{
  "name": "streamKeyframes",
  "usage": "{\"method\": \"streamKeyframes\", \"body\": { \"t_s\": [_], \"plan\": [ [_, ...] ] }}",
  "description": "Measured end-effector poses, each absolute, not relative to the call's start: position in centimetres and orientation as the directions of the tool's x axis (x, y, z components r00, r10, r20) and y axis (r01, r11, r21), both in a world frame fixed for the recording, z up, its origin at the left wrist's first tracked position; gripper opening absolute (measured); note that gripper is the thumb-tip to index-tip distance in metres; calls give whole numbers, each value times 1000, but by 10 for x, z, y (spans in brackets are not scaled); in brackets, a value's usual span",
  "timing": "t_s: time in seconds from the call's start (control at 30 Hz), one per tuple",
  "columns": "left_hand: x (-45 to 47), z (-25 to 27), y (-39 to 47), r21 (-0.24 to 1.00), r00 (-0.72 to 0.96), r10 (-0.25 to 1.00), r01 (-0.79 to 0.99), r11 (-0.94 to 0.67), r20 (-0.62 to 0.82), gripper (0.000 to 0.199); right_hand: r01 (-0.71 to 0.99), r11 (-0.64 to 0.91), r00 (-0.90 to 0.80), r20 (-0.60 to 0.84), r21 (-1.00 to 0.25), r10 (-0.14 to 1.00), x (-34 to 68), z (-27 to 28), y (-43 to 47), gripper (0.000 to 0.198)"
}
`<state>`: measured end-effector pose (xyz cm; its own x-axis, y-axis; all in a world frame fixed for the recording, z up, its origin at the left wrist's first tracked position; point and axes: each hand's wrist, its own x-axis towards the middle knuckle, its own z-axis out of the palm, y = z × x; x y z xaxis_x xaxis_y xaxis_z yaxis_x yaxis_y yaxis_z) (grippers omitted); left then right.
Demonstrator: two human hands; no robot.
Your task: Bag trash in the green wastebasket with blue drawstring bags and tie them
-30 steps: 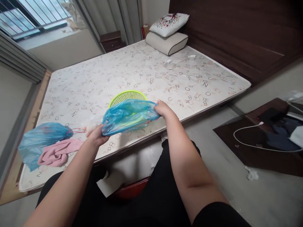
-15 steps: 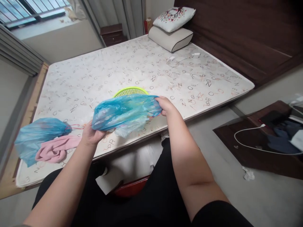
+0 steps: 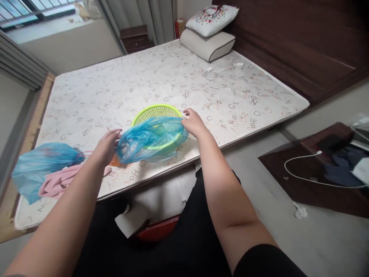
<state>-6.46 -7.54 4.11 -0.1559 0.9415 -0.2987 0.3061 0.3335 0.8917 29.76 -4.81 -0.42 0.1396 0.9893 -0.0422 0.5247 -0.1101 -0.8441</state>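
Between my hands a translucent blue plastic bag (image 3: 144, 140) is spread over the near part of a yellow-green mesh basket (image 3: 157, 109). My right hand (image 3: 193, 122) pinches the bag's right edge between thumb and finger, beside the basket rim. At the bag's left edge is my left hand (image 3: 107, 147), with its fingertips closed on the film. Something orange (image 3: 115, 161) shows partly below that hand. Further left, a second blue bag (image 3: 47, 165) with red drawstrings lies bunched on the mattress, next to a pink cloth (image 3: 59, 181) partly covered by my left forearm.
The basket rests on a letter-printed mattress (image 3: 115, 92) near its front edge. Two pillows (image 3: 209, 42) are stacked by the dark headboard (image 3: 288, 42). A white cable (image 3: 211, 73) lies on the mattress. To the right stands a dark cabinet (image 3: 291, 169) with clothes and a charging cord.
The bag has come down and opened out across the basket, showing more of the rim. My left hand has moved slightly up and left. Crumpled whitish plastic under the bag no longer shows.
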Motion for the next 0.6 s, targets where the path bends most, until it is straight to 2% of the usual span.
{"method": "streamKeyframes", "body": {
  "t_s": [0.07,0.13,0.23,0.33,0.4,0.47,0.53,0.6],
  "plan": [
    [-57,38,-58,750,-139,982,633,190,-131,58,607,-81,89,-34,-791,995,293,-4,-47,46],
    [-46,33,-44,501,10,999,865,12,-40,57,665,-70,76,-25,-743,997,288,-6,-47,41],
    [-31,28,-29,220,182,983,959,-178,3,46,731,-58,117,42,-679,992,282,-7,-46,26],
    [-18,31,-20,107,292,954,953,-284,-66,25,744,-33,164,134,-667,977,277,-7,-42,18],
    [-10,36,-15,122,283,943,957,-265,-177,18,709,8,178,190,-705,965,276,-4,-40,17],
    [-5,42,-13,227,220,949,959,-169,-227,26,651,35,194,211,-758,958,275,1,-39,17],
    [-2,48,-13,452,173,952,891,-42,-254,40,599,27,215,193,-801,957,275,6,-40,17],
    [-3,54,-14,726,171,929,674,133,-329,49,572,11,219,166,-820,961,276,9,-42,18]
  ]
}}
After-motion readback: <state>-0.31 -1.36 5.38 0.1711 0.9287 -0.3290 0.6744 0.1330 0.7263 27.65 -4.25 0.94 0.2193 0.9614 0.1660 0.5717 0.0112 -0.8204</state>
